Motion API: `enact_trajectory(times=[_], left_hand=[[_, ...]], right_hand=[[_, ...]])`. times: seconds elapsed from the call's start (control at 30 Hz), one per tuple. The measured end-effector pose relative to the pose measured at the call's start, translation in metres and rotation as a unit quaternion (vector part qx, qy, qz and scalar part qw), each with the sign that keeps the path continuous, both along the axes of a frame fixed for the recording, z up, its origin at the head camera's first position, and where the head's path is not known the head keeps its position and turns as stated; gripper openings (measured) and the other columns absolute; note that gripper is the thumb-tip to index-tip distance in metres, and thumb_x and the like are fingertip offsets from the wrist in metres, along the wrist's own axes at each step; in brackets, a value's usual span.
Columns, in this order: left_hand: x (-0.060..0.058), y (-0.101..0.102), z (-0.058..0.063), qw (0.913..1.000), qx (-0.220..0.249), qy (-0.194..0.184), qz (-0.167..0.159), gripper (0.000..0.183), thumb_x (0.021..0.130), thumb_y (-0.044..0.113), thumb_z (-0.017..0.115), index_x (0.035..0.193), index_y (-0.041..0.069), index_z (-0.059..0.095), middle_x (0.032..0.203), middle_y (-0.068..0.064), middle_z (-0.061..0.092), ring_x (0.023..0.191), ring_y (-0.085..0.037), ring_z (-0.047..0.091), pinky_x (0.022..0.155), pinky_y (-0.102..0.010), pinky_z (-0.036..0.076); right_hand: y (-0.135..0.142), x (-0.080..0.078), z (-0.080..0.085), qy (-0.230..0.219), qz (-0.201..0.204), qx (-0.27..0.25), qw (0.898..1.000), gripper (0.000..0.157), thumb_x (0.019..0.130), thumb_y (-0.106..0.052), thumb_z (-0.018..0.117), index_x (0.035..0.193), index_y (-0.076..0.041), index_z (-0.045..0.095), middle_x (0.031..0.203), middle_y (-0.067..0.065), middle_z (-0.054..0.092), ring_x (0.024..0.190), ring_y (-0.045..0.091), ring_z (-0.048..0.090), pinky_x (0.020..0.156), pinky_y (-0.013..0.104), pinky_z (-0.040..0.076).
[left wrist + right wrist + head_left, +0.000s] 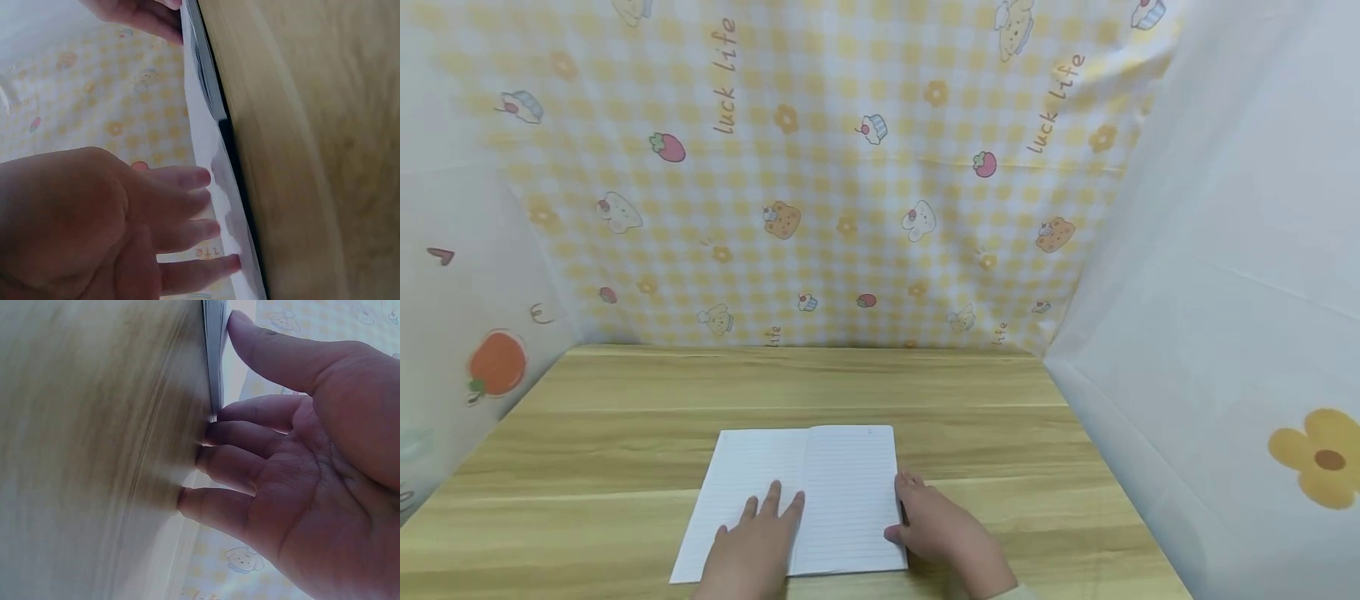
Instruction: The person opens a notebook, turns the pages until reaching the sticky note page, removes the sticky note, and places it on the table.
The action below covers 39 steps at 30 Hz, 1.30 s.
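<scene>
An open notebook point(853, 500) with ruled white pages lies flat on the wooden table. My left hand point(751, 546) rests on its left page, fingers spread, with one fingertip near the centre fold. In the left wrist view, those fingertips point(232, 262) meet the page, and the thicker stack of pages point(209, 78) is on the far side. At the right edge is my right hand point(936, 521), its thumb over the margin of the right page. Its other fingers point(225, 464) extend beside the notebook's edge point(214, 369), their tips down at the table.
The wooden tabletop point(1000, 442) extends around the notebook. Behind it hangs a yellow checked curtain point(820, 175) with cartoon prints. White sheets with printed shapes stand at the left point(445, 308) and right point(1225, 333) sides.
</scene>
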State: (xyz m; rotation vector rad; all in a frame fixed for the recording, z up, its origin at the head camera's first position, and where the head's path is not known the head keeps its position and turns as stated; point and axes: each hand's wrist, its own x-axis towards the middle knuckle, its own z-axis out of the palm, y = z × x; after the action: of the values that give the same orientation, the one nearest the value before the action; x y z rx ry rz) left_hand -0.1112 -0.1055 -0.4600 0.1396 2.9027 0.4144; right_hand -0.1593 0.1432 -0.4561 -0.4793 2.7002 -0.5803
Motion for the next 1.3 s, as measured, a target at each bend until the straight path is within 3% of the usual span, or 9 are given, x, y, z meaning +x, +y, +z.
enact_trajectory(times=[0.17, 0.33, 0.5, 1.3], left_hand=[[-0.008, -0.003, 0.000, 0.9998, 0.018, -0.008, -0.002, 0.048, 0.105, 0.023, 0.064, 0.149, 0.005, 0.060, 0.158, -0.037, 0.047, 0.140, -0.067, 0.046, 0.093, -0.091, 0.040], [-0.013, 0.004, 0.002, 0.9993, 0.014, -0.033, 0.011, 0.067, 0.097, 0.041, 0.075, 0.149, 0.003, 0.059, 0.157, -0.038, 0.046, 0.141, -0.069, 0.044, 0.093, -0.091, 0.041], [-0.011, 0.009, 0.002, 0.9992, 0.008, -0.029, 0.028, 0.072, 0.092, 0.042, 0.080, 0.149, 0.002, 0.058, 0.158, -0.038, 0.046, 0.141, -0.068, 0.044, 0.093, -0.090, 0.042], [-0.010, 0.011, 0.002, 0.9984, 0.013, -0.029, 0.047, 0.074, 0.090, 0.042, 0.082, 0.148, 0.001, 0.060, 0.156, -0.039, 0.047, 0.141, -0.068, 0.045, 0.094, -0.090, 0.042]], right_hand=[[0.001, 0.001, 0.000, -0.014, -0.010, -0.005, 1.000, 0.081, 0.096, -0.032, 0.079, 0.156, 0.009, 0.044, 0.167, 0.026, 0.041, 0.157, 0.047, 0.038, 0.127, 0.063, 0.032], [0.003, 0.002, 0.002, -0.026, -0.013, -0.006, 1.000, 0.084, 0.096, -0.036, 0.079, 0.157, 0.008, 0.042, 0.169, 0.025, 0.039, 0.158, 0.047, 0.036, 0.127, 0.065, 0.032], [0.005, 0.001, 0.003, -0.031, -0.009, -0.007, 0.999, 0.086, 0.094, -0.036, 0.081, 0.158, 0.007, 0.042, 0.169, 0.024, 0.039, 0.158, 0.047, 0.036, 0.126, 0.065, 0.031], [0.004, 0.003, 0.006, -0.035, -0.002, -0.015, 0.999, 0.085, 0.095, -0.033, 0.080, 0.158, 0.008, 0.041, 0.170, 0.025, 0.036, 0.159, 0.047, 0.034, 0.127, 0.066, 0.030]])
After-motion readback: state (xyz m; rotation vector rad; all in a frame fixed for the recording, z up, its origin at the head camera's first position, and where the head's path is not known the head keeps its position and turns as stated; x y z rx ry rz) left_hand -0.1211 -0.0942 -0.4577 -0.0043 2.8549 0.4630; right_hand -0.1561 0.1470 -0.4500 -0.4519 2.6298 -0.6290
